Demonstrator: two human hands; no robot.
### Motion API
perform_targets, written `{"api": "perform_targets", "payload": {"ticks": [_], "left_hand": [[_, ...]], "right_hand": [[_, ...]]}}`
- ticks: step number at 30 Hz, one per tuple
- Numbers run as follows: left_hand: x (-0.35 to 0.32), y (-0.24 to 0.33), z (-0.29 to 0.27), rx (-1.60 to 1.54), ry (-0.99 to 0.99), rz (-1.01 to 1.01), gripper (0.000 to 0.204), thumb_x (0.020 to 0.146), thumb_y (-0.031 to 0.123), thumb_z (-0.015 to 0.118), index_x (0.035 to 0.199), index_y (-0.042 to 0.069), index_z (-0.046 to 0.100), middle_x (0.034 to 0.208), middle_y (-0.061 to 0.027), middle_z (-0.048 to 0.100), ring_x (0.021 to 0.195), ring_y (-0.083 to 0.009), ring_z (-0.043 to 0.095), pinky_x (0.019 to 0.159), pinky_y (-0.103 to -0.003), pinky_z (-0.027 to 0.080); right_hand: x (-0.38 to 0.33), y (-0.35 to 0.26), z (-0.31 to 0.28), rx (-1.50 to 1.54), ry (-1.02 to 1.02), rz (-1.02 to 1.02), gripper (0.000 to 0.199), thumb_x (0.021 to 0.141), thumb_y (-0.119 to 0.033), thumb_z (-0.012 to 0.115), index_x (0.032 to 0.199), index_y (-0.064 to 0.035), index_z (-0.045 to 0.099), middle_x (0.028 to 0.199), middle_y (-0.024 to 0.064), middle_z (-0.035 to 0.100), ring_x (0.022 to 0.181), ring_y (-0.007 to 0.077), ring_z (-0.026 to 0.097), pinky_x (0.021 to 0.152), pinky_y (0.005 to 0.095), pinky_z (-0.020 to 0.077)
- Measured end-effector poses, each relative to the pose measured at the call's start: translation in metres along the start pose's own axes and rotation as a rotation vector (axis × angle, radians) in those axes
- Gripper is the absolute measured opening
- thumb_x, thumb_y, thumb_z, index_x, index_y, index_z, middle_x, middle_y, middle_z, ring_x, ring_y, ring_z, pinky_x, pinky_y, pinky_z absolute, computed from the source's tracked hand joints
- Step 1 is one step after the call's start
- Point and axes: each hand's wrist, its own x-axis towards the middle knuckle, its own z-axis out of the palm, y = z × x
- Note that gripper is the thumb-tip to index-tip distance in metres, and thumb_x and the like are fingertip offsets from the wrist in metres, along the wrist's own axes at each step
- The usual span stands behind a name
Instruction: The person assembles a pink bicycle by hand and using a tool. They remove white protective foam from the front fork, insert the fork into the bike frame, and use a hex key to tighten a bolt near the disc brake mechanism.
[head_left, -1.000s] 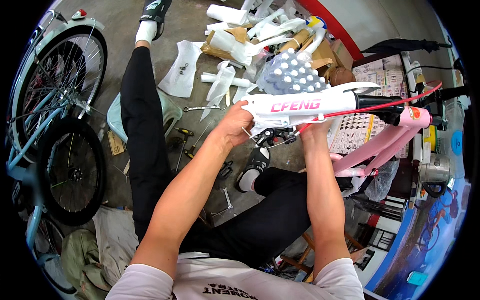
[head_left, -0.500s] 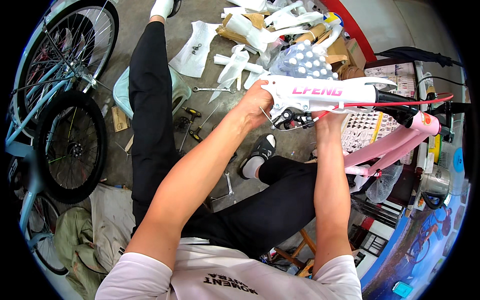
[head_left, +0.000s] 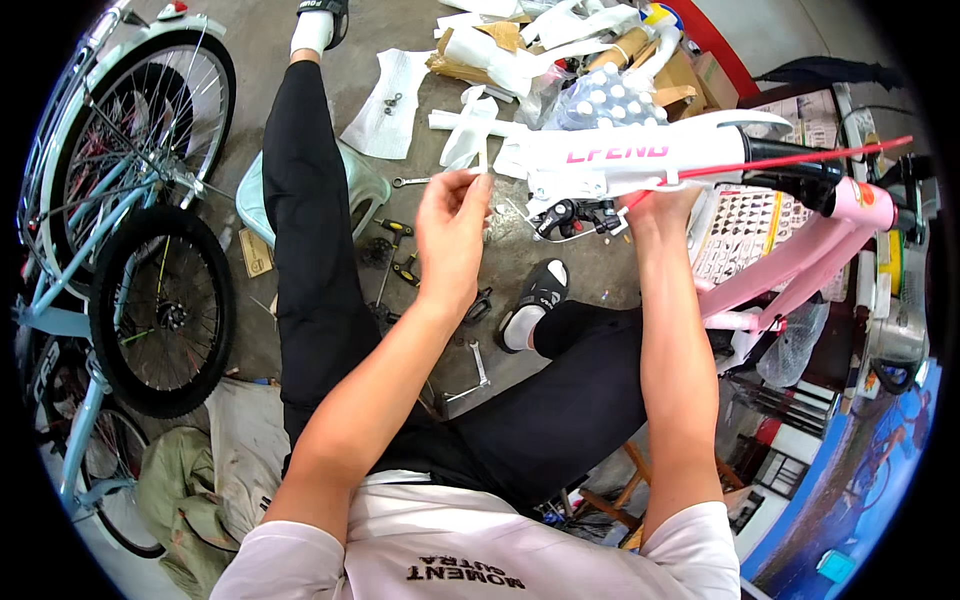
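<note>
A white bicycle fork [head_left: 640, 158] with pink lettering lies across in front of me, joined by its black upper part to a pink bicycle frame [head_left: 790, 262]. On its near side sits a black disc brake caliper [head_left: 565, 217], with a red brake cable [head_left: 800, 158] running along the fork to the right. My right hand [head_left: 667, 207] is under the fork and holds it, its fingers hidden behind the white leg. Just left of the fork's end, apart from it, my left hand [head_left: 455, 225] is closed, thumb and fingertips together; what they hold is too small to make out.
At left stand a light-blue bicycle [head_left: 70, 300] and a loose black-tyred wheel [head_left: 160, 312]. A pale stool [head_left: 370, 190], wrenches [head_left: 480, 365] and yellow-black tools [head_left: 400, 250] lie around my legs. Packing scraps [head_left: 490, 60] are heaped ahead; a parts display [head_left: 745, 240] is at right.
My left hand has let go of the fork's end and drawn back left, its fingertips now together. My right hand stays under the fork. The view has shifted slightly.
</note>
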Motion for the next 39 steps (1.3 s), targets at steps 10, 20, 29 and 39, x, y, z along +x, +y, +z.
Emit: {"api": "perform_targets", "payload": {"ticks": [10,20,29,39], "left_hand": [[-0.025,0.064,0.042,0.979,-0.229,1.144,0.022,0.071,0.01,0.081,0.089,0.007,0.068,0.089,-0.0051,0.064,0.084,-0.025,0.058,0.073,-0.037,0.046],[-0.037,0.054,0.063,1.209,0.018,1.224,0.015,0.07,0.012,0.079,0.08,0.012,0.066,0.081,-0.0007,0.06,0.081,-0.0227,0.057,0.076,-0.037,0.04],[-0.029,0.068,0.047,1.173,-0.263,1.3,0.013,0.07,0.007,0.075,0.079,0.009,0.067,0.083,-0.0022,0.059,0.082,-0.0242,0.057,0.072,-0.038,0.041],[0.056,0.099,0.037,0.703,-0.613,0.342,0.03,0.099,0.013,0.057,0.123,-0.004,0.061,0.115,-0.0087,0.067,0.103,-0.0128,0.061,0.091,-0.028,0.047]], "right_hand": [[0.021,0.006,-0.027,0.13,-0.067,-0.034,0.049,0.1,-0.039,0.042,0.132,-0.0031,0.051,0.128,0.0146,0.059,0.12,0.0317,0.056,0.105,0.0486,0.0437],[0.007,0.004,-0.012,0.089,0.064,-0.094,0.017,0.084,-0.01,0.054,0.095,-0.0011,0.063,0.091,0.0095,0.063,0.088,0.0221,0.064,0.083,0.0377,0.0511],[0.007,0.011,-0.014,0.121,0.132,-0.066,0.007,0.079,-0.006,0.056,0.076,-0.0009,0.054,0.069,0.0113,0.054,0.065,0.0261,0.059,0.069,0.0385,0.0499],[0.008,0.012,-0.014,0.137,0.162,-0.007,0.008,0.08,-0.007,0.059,0.075,-0.0015,0.056,0.067,0.0101,0.054,0.066,0.0251,0.058,0.069,0.0377,0.0494]]}}
